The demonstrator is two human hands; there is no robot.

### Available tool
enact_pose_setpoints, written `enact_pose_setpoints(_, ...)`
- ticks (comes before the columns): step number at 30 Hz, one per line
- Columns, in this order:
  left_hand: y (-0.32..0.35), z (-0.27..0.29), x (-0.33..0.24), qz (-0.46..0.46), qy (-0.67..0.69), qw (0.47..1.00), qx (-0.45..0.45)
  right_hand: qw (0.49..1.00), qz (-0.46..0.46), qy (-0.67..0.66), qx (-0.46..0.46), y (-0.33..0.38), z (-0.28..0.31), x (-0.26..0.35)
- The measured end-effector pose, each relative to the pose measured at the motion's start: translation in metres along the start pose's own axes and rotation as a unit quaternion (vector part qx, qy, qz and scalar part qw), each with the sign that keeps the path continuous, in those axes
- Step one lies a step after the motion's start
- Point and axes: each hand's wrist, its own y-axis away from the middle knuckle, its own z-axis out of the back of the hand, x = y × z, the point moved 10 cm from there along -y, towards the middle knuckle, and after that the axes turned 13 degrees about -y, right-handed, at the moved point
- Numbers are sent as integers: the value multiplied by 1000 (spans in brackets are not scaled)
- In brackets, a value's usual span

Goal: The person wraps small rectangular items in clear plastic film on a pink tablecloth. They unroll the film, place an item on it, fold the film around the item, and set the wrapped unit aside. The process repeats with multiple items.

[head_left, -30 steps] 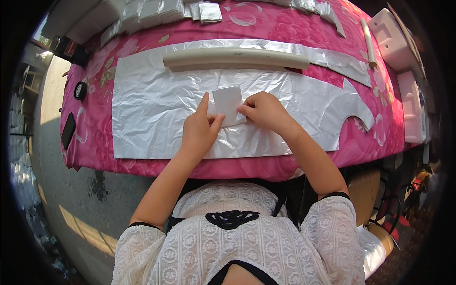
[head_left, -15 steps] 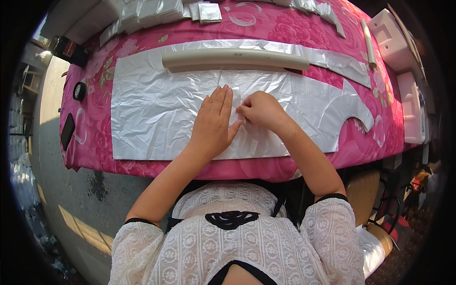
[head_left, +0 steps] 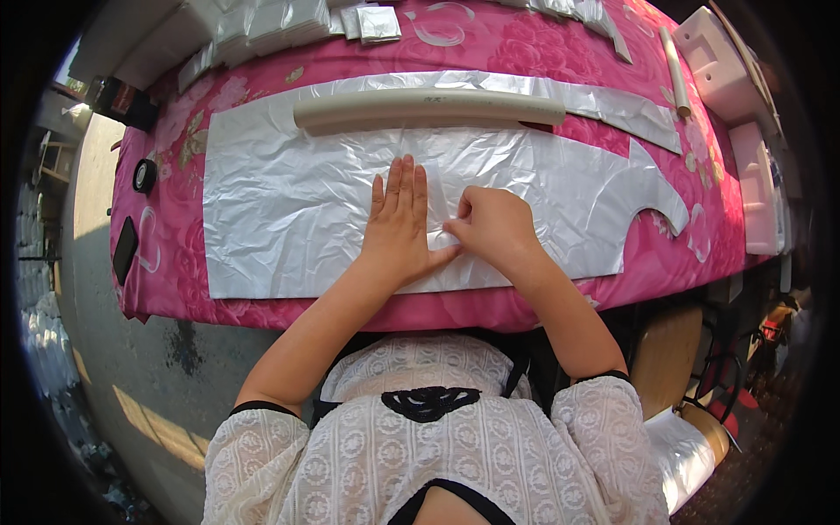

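Observation:
A silvery-white plastic bag (head_left: 280,201) lies spread and wrinkled across the table, its cut-out handle end toward the right. My left hand (head_left: 395,232) rests flat on the middle of it, fingers extended and thumb stretched out toward the right. Beside that thumb, my right hand (head_left: 497,229) is curled with thumb and forefinger together at the film, seemingly pinching a bit of it; the fingertips partly hide the spot. Across the bag's far part lies a long beige tube (head_left: 429,111), beyond both hands.
Pink flowered cloth (head_left: 254,96) covers the table. Stacks of folded silvery packets (head_left: 284,31) line the far edge. A dark bottle (head_left: 122,103), a black roll (head_left: 144,175) and a phone (head_left: 125,249) are at the left. White foam boxes (head_left: 722,61) and a thinner tube (head_left: 675,74) stand right.
My left hand has shifted slightly down, its fingers and thumb more spread. My right hand has moved a little right and nearer to me, still pinched. The bag and tube stay in place.

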Motion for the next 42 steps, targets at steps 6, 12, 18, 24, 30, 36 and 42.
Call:
enact_pose_setpoints(6,34,50,2,-13,86,990,-109,974,208,40,-76,17,16,41)
enact_pose_setpoints(12,135,22,11,93,522,827,188,942,327,80,-14,-10,-47,68)
enact_pose_setpoints(18,238,-45,26,361,676,574,288,961,273,-9,47,31,-106,103)
enact_pose_setpoints(24,229,-45,55,383,717,575,96,896,367,-99,229,126,-184,148)
enact_pose_setpoints(30,178,31,60,161,264,907,287,848,492,-27,196,96,-120,158)
enact_pose_setpoints(36,152,75,98,230,352,907,20,902,378,-170,118,-18,-13,142)
enact_pose_setpoints(42,139,74,88,192,382,903,33,931,180,-312,-48,-225,46,74)
